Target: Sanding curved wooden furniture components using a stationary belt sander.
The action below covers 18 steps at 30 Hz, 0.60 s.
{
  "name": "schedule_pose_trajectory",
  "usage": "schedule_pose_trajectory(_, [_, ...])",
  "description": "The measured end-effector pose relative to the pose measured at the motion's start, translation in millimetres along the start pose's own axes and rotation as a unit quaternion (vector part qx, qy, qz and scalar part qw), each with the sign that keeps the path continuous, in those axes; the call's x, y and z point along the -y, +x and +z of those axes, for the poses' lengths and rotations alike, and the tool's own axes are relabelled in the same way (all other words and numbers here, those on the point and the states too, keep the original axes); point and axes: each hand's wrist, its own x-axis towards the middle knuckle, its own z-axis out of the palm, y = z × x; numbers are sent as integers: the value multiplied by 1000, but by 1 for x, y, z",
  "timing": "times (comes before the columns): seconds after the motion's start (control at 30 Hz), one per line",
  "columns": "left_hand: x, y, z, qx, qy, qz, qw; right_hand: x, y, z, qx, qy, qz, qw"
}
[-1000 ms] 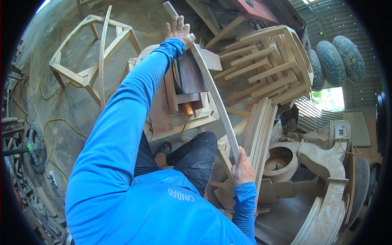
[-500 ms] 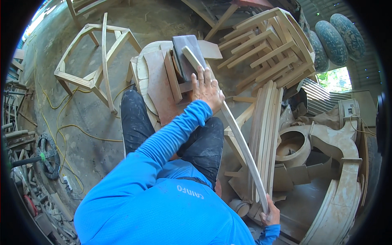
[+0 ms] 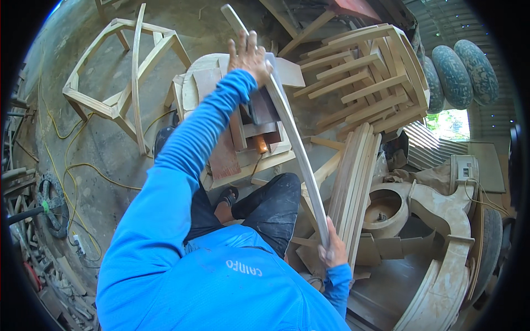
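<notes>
A long, slightly curved wooden strip runs from beyond the workbench back toward my right side. Around its near end, the fingers of my right hand are closed. My left hand lies on the strip near its far end, fingers stretched out and apart, pressing it over a grey-purple abrasive-looking surface. That surface stands on a low wooden bench with flat boards on it. Beneath it an orange-brown tool handle sticks out.
An open wooden frame stands at left, beside a yellow cord on the floor. To the right are a stack of slatted wooden frames, several long strips and a large machine housing. Rounded, mottled grey bundles hang far right.
The strip has slid away from me and to the left across the abrasive surface. Both hands have moved with it, my left reaching farther out and my right drawn up and inward.
</notes>
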Motion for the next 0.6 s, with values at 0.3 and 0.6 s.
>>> schedule_pose_trajectory(0.3, [77,76,-14,-29,26,-104,994,26,112,49,-81,-26,-57,995])
schedule_pose_trajectory(0.6, [-3,-58,-3,-7,122,20,992,-64,-2,109,-161,-23,-21,986])
